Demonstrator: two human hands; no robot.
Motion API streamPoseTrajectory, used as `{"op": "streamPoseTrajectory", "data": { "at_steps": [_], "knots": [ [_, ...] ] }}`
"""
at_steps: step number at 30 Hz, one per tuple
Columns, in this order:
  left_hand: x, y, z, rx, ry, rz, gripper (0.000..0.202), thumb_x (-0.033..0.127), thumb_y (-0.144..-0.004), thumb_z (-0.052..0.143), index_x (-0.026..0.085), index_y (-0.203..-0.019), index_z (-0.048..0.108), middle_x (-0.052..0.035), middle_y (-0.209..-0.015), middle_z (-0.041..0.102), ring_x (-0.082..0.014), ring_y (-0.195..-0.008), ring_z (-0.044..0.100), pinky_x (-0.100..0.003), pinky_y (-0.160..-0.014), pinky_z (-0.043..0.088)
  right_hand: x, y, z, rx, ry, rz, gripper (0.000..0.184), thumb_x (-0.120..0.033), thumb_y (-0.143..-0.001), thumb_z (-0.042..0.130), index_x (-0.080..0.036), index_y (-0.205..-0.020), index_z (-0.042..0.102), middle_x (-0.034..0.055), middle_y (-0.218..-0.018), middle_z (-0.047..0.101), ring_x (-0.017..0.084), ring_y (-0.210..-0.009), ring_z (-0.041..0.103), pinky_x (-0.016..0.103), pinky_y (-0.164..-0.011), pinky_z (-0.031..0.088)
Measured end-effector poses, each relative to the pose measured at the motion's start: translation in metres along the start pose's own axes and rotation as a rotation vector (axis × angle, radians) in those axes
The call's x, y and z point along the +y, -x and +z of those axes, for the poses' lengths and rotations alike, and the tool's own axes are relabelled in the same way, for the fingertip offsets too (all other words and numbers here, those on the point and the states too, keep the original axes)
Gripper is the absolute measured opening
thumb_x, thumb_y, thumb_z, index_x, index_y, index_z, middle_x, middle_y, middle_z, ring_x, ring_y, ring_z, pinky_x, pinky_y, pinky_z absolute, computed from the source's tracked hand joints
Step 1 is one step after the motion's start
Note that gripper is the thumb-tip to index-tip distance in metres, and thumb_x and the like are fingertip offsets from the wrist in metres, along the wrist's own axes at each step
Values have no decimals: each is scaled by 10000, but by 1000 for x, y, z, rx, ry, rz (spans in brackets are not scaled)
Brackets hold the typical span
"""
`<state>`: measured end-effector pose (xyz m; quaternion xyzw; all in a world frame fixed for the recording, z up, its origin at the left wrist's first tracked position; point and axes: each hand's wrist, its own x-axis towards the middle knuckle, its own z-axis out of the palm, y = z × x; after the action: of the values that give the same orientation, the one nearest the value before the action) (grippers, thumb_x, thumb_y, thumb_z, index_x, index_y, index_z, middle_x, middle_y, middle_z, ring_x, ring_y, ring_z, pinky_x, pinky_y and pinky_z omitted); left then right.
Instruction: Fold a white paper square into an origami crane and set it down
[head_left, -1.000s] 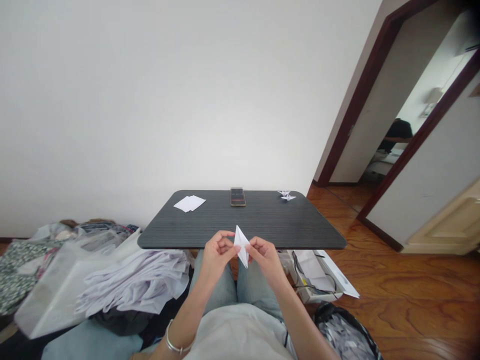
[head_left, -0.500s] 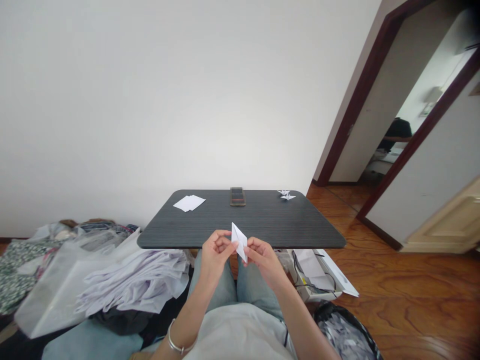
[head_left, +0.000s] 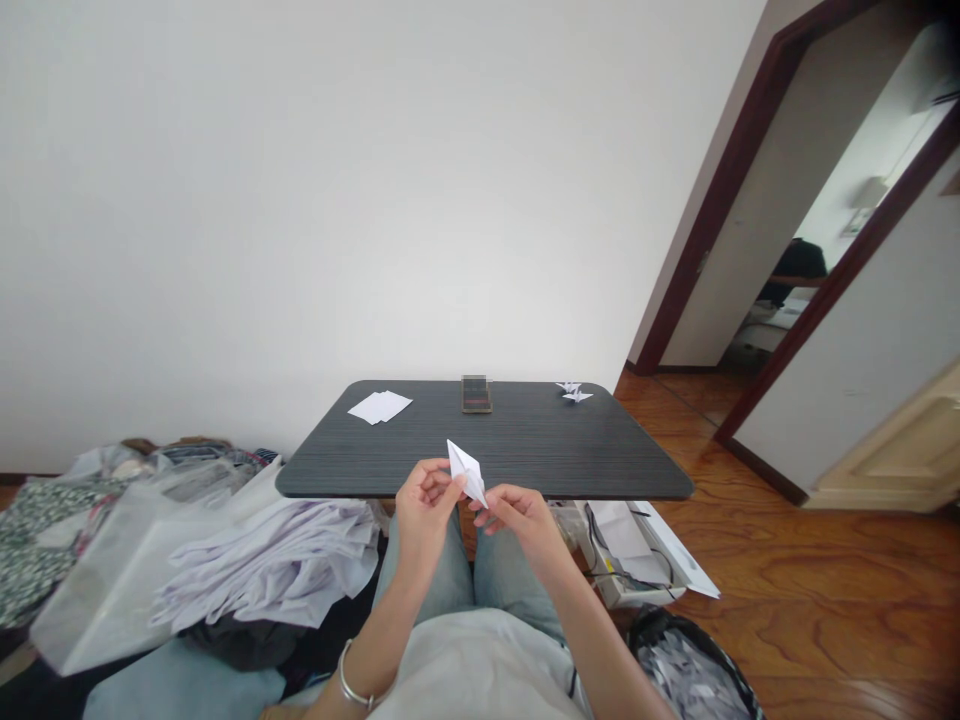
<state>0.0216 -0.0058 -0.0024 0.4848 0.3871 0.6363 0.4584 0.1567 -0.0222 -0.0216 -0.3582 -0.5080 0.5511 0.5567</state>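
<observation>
A small white folded paper (head_left: pixel 466 470), shaped like a slim kite, is held up between my hands just over the near edge of the dark table (head_left: pixel 375 462). My left hand (head_left: pixel 427 502) pinches its left side between thumb and fingers. At the lower right point, my right hand (head_left: pixel 516 512) is closed with thumb and fingertips on the paper's tip. Two folded paper cranes (head_left: pixel 576 396) sit at the table's far right corner. Toward the far left lie several white paper sheets (head_left: pixel 379 407), overlapping.
A phone (head_left: pixel 476 395) rests at the table's far edge against the wall. Clothes and white cloth (head_left: pixel 277 565) are heaped at the left. On the right floor stand a white box (head_left: pixel 630 550) with cables and a black bag (head_left: pixel 694 665) of paper scraps.
The folded paper has tilted, its top point leaning further left. My right hand has shifted from the paper's right side down to its lower tip; my left hand keeps its pinch.
</observation>
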Motion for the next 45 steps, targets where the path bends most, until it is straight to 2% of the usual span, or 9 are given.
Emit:
{"op": "streamPoseTrajectory", "data": {
  "at_steps": [6,9,13,28,37,43,45],
  "knots": [
    [-2,1,2,7,-29,22,241,248,-675,687,166,-853,547,41,-597,600,-129,-601,634,-224,-606,494,-1,2,0,-29,-46,67,241,-403,-731,658,-168,-724,710,43,-713,673,112,-585,578,191,-518,451],
    [-2,2,2,4,-33,20,234,243,-677,684,167,-852,549,40,-603,604,-127,-597,631,-224,-601,495,2,1,0,-1,-38,60,232,-401,-715,669,-172,-713,708,45,-732,676,122,-611,588,190,-510,447],
    [-1,3,3,-6,-41,27,218,235,-684,679,169,-845,548,43,-601,603,-121,-587,625,-217,-595,494,5,-1,1,35,1,45,234,-404,-676,693,-171,-655,685,28,-659,648,141,-631,595,194,-507,444],
    [1,3,2,-31,-72,12,235,261,-681,677,168,-859,554,40,-594,600,-128,-553,619,-240,-587,512,0,1,2,12,221,-91,215,-364,-758,595,-178,-653,616,9,-677,590,134,-622,529,219,-547,447],
    [6,1,0,18,-113,44,219,257,-685,676,166,-849,563,28,-607,602,-128,-592,615,-224,-588,502,-4,2,0,20,289,-183,285,-400,-828,504,-184,-716,653,45,-791,616,177,-757,554,245,-604,447],
    [5,1,1,34,-117,51,218,264,-678,680,169,-837,565,33,-593,588,-128,-587,609,-223,-588,499,-2,3,6,71,419,-279,152,-316,-789,575,-196,-700,599,52,-852,611,183,-775,555,256,-607,441],
    [4,1,2,36,-109,47,222,263,-671,684,171,-833,564,37,-590,588,-123,-579,606,-220,-586,497,-3,4,8,118,525,-325,122,-277,-794,567,-207,-699,593,44,-807,611,181,-739,540,268,-611,428]
  ]
}}
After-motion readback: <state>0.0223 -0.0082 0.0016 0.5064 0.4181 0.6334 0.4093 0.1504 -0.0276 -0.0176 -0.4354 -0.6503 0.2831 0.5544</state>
